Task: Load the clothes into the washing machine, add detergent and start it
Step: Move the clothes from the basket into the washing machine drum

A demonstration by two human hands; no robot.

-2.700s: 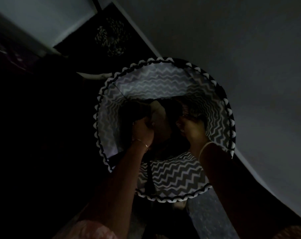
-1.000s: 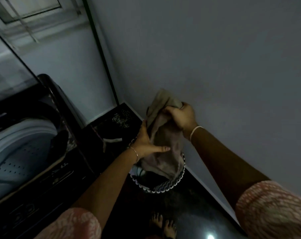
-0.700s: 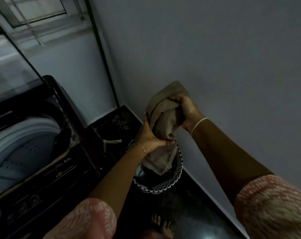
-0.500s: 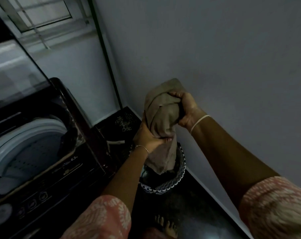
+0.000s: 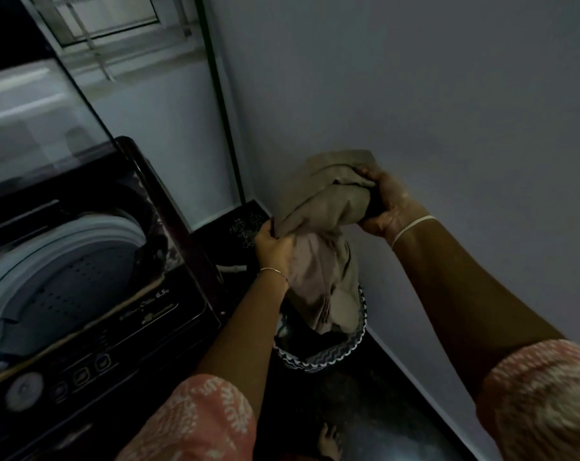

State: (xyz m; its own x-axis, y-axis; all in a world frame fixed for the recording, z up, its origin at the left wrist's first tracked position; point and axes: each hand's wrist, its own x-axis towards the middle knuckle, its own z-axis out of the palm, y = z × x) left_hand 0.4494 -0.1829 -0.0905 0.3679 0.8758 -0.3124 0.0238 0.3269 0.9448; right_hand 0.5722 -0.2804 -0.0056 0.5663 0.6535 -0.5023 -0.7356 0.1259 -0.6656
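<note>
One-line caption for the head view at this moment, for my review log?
Left hand and right hand hold a beige garment over the zigzag laundry basket, beside the open washing machine.

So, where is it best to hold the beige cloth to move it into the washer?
Probably the bunched upper part of the beige cloth, taken from both sides: the folds gather there, while the loose tail hangs over the basket and could snag.

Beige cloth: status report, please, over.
Hands: left hand and right hand grip beige cloth over laundry basket. Machine: washer lid up, drum open. Path looks clear.
</note>
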